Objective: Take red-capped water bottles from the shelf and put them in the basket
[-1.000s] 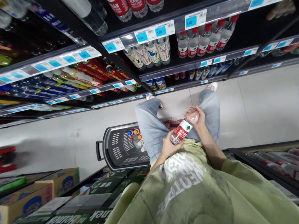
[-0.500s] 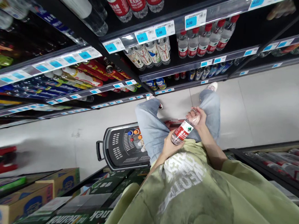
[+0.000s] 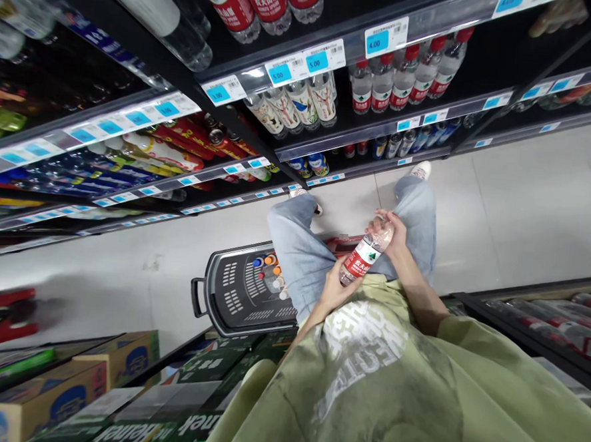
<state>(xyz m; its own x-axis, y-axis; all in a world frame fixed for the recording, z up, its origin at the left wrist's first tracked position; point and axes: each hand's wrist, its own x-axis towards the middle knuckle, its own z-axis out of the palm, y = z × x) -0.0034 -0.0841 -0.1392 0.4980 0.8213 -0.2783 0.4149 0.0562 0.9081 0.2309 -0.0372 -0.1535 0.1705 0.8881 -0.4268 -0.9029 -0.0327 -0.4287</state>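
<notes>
Barely shifted: one bottle [image 3: 365, 255], two hands [image 3: 334, 290] [image 3: 395, 232].

At the centre of the frame, the left hand [image 3: 335, 289] grips the base of a tilted red-labelled water bottle [image 3: 365, 255], and the right hand [image 3: 393, 232] wraps its cap. A black shopping basket [image 3: 231, 290] sits to their left on the floor, with drink shelves [image 3: 438, 16] across the top.

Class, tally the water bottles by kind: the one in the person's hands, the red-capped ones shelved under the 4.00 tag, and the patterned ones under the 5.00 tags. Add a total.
Held water bottle, in left hand and right hand: 1
Shelved red-capped bottles: 5
Shelved patterned bottles: 3
Total: 9
</notes>
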